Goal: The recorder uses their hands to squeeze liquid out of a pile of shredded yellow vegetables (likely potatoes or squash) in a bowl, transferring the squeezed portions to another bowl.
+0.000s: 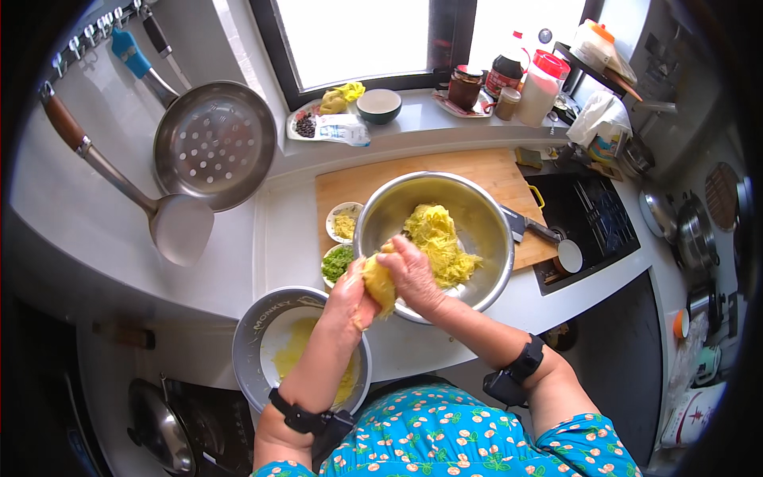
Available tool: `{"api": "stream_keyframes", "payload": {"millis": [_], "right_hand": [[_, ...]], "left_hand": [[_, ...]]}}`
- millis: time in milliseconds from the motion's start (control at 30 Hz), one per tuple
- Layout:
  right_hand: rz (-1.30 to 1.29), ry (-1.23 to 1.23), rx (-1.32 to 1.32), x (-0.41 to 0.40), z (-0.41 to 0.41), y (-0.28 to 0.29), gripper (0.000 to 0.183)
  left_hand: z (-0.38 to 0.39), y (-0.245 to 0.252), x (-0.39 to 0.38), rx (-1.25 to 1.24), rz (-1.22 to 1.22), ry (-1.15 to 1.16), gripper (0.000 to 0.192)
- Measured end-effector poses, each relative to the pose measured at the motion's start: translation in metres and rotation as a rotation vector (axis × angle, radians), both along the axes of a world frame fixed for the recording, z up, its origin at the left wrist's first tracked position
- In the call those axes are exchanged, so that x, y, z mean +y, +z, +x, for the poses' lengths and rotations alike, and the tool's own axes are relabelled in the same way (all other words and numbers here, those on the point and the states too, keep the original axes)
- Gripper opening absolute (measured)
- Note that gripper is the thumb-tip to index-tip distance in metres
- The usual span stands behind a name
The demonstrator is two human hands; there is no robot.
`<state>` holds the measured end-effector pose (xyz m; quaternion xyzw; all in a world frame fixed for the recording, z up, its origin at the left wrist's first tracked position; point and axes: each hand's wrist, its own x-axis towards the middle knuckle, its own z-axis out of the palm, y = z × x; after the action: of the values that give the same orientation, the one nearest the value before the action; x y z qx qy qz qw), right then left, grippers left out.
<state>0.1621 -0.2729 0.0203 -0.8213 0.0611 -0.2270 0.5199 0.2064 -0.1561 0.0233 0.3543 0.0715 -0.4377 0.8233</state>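
Between them, my left hand [350,293] and my right hand [411,273] clasp a wad of yellow shredded vegetable [380,285]. They hold it over the near left rim of a stainless steel bowl [386,206]. Inside that bowl lies a pile of the same yellow shreds [438,238]. Below my left forearm stands a grey pot [247,352] with yellowish liquid and bits in it. Close to the steel bowl's left side are a small dish of minced yellowish bits [344,226] and a dish of chopped greens [337,262], partly hidden by my left hand and the bowl.
The bowl rests on a wooden cutting board [477,164], with a cleaver [527,225] to its right. Further right is a black sink [587,208]. A perforated steel skimmer [214,146] and a spatula [182,229] hang left. Jars [465,88] line the windowsill.
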Motion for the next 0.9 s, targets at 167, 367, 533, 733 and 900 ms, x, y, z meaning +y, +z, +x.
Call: {"api": "stream_keyframes", "payload": {"millis": [167,367,533,733,900], "right_hand": [[-0.577,0.031,0.0,-0.079,-0.018,-0.023,0.018],[-0.155,-0.074,0.384,-0.121,-0.042,-0.048,0.029],[0.16,-0.112,0.317,-0.115,-0.045,-0.002,0.019],[0.009,-0.125,-0.226,-0.1,-0.032,0.003,0.01],[-0.133,0.027,0.069,-0.104,-0.021,-0.025,0.028]], "left_hand": [[0.013,-0.002,-0.049,-0.066,0.009,-0.121,0.046],[0.019,-0.02,-0.06,-0.174,0.288,-0.142,0.049],[0.011,-0.012,-0.049,-0.331,0.271,-0.106,0.031],[0.013,-0.026,-0.047,-0.15,0.066,-0.075,0.037],[0.014,-0.022,-0.049,-0.073,0.026,-0.155,0.057]]}}
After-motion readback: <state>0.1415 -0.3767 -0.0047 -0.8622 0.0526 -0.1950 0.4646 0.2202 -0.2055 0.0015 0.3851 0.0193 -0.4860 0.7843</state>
